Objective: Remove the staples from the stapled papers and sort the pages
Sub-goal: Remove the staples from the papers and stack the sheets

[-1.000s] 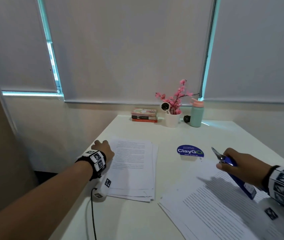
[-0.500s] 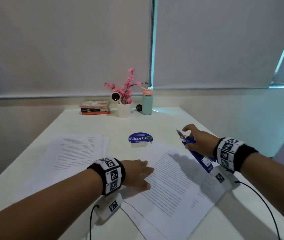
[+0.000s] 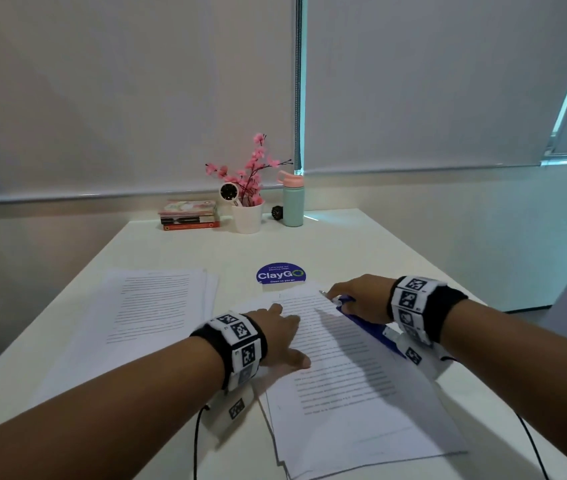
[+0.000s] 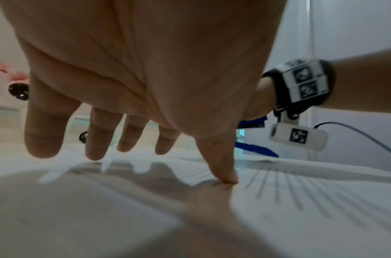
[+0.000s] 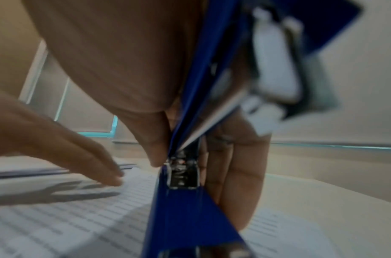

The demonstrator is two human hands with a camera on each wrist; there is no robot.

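Your left hand (image 3: 280, 336) lies spread, fingertips pinning the stapled papers (image 3: 351, 372) on the desk (image 3: 361, 244) before you, while your right hand (image 3: 361, 299) grips the blue stapler (image 3: 366, 322) at their top corner; the sheets look light, floppy and slippery, so hold them flat near the staple.

We read one legible sign: a round blue sticker (image 3: 281, 274) on the white table (image 3: 361, 244), printed "ClayGO" in white with a green O. It has small lines above and below; the lower one seems to say "Clean as you go", the upper is too small to read. Just nearer than the sticker lies a printed paper stack (image 3: 344, 368), and left of the sticker a second stack (image 3: 150, 303); we see lines of text on both, none readable.
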